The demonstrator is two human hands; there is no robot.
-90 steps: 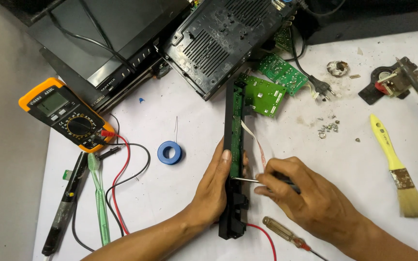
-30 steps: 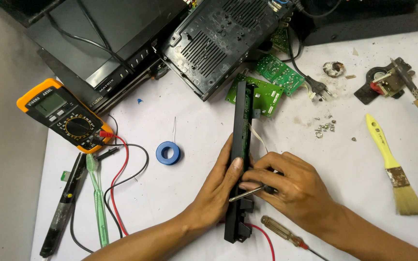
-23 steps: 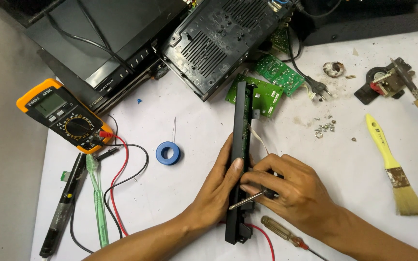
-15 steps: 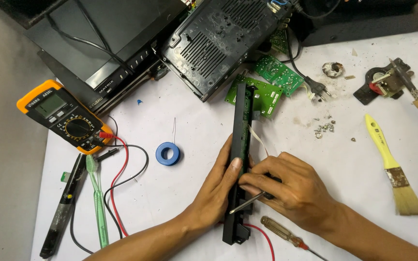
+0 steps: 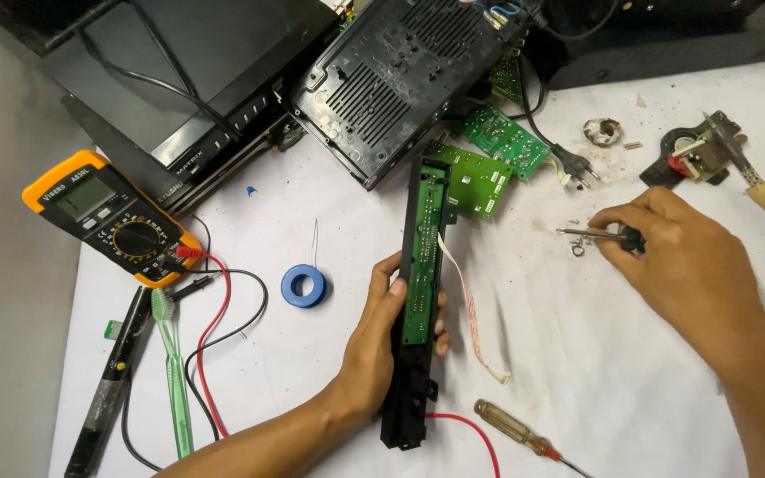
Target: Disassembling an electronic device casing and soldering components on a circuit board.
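My left hand (image 5: 384, 341) grips a long black front panel (image 5: 414, 354) that lies lengthwise on the white table, with a narrow green circuit board (image 5: 419, 292) set in it. A flat white ribbon cable (image 5: 472, 319) trails from the panel to the right. My right hand (image 5: 679, 252) is out to the right, holding a small screwdriver (image 5: 597, 234) whose tip rests by several loose screws (image 5: 577, 248).
A yellow multimeter (image 5: 113, 217) with red and black leads lies at the left, beside a green toothbrush (image 5: 171, 363) and a blue solder spool (image 5: 303, 286). Black device casings (image 5: 400, 75) and green boards (image 5: 502, 142) fill the back. A second screwdriver (image 5: 515, 429) lies near the front.
My right hand left the panel and moved right with the screwdriver to the loose screws. My left hand still holds the panel.
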